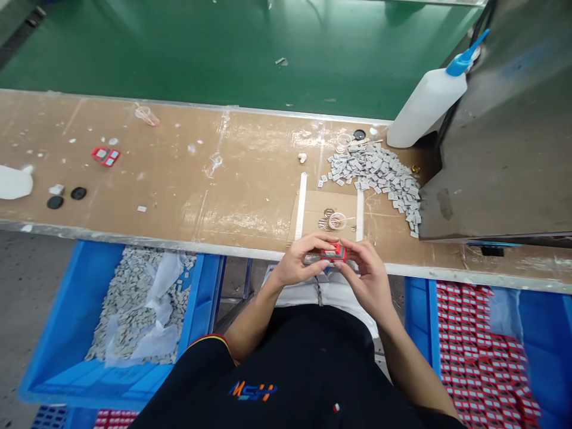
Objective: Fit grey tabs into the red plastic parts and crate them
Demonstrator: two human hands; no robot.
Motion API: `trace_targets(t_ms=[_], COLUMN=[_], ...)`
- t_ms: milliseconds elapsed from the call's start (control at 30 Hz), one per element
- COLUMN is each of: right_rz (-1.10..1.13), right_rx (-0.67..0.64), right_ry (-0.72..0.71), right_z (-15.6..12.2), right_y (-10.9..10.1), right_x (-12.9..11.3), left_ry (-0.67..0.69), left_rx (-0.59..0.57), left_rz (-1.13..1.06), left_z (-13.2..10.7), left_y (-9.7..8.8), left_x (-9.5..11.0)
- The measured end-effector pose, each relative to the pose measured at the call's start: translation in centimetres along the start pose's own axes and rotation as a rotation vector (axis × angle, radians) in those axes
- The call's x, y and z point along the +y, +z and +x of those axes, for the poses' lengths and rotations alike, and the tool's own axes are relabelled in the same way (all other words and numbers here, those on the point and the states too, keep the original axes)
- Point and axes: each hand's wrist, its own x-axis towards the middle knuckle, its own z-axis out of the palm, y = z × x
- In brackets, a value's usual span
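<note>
Both hands meet just above the front edge of the workbench. My left hand (297,260) and my right hand (363,277) pinch a small red rectangular part (333,253) between their fingertips. A grey strip or piece (313,259) shows beside it, partly hidden by my fingers. Directly ahead lies a cardboard patch (324,211) with a small round clear dish (337,221) on it. Farther right, a heap of small grey squares (375,176) spreads over the bench.
A brown-topped bench (192,179) runs across, with a green belt (223,53) behind it. A grey metal housing (500,131) and white squeeze bottle (429,101) stand at right. Blue bins below hold grey pieces (129,304) and red parts (478,351).
</note>
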Motion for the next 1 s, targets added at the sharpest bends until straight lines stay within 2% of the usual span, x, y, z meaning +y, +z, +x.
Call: trace_targets(t_ms=[167,467,600,733,833,933,1000], right_rz=[-0.140,-0.200,-0.048,0.226,0.098,-0.117,-0.178], right_rx=[-0.035,-0.079,-0.025,0.035,0.023,-0.028,-0.067], right_ry=[-0.128,-0.210,-0.125,0.012,-0.029,-0.094,-0.118], right_z=[0.7,0.8,0.6,0.3,0.4,0.8,1.0], right_y=[-0.6,-0.5,-0.2,0.3,0.0,-0.9,-1.6], right_x=[-0.2,-0.3,0.4,1.1,0.7,0.0,-0.3], left_ry=[-0.093,0.015,0.044,-0.078,-0.091,-0.052,-0.015], left_rx=[0.105,0.074,0.054,0.055,0.026,-0.007,-0.020], left_rz=[-0.017,0.024,-0.011,-0.064,0.034,0.152,0.194], left_z=[0.0,-0.1,-0.1,-0.2,-0.3,-0.2,-0.2], left_y=[0.3,0.1,0.3,0.7,0.6,0.4,0.3], left_x=[-0.4,-0.8,-0.8,-0.8,-0.8,-0.8,-0.8])
